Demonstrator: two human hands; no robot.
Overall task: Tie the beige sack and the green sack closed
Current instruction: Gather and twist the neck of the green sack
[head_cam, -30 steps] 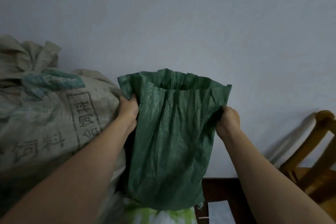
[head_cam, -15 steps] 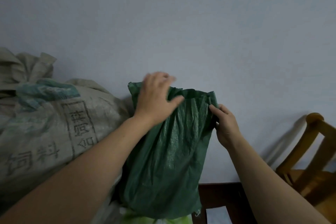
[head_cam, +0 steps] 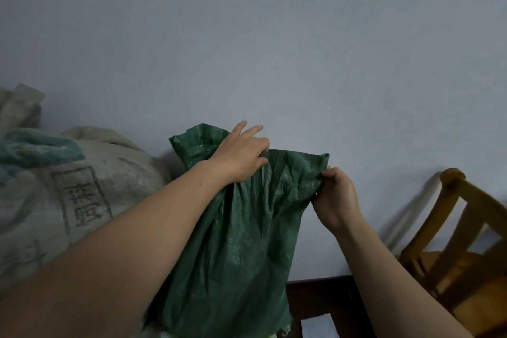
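Observation:
The green sack (head_cam: 241,241) stands upright in the middle, against a pale wall, its mouth crumpled and partly gathered. My left hand (head_cam: 241,153) lies across the top of the sack, thumb hooked into the fabric, fingers reaching over the rim. My right hand (head_cam: 334,195) pinches the right corner of the sack's mouth and pulls it sideways. To the left lies the big beige sack (head_cam: 55,195) with printed black characters and a teal patch; its top is bunched at the far left edge of view.
A wooden chair (head_cam: 461,241) stands at the right, close to my right forearm. A dark wooden surface (head_cam: 323,299) shows below the green sack, with a pale sheet (head_cam: 318,326) on it. The wall is right behind both sacks.
The sack's mouth, held wide open a second ago, has been folded in. My left hand moved from the left edge onto the top, and my right hand shifted to the right corner.

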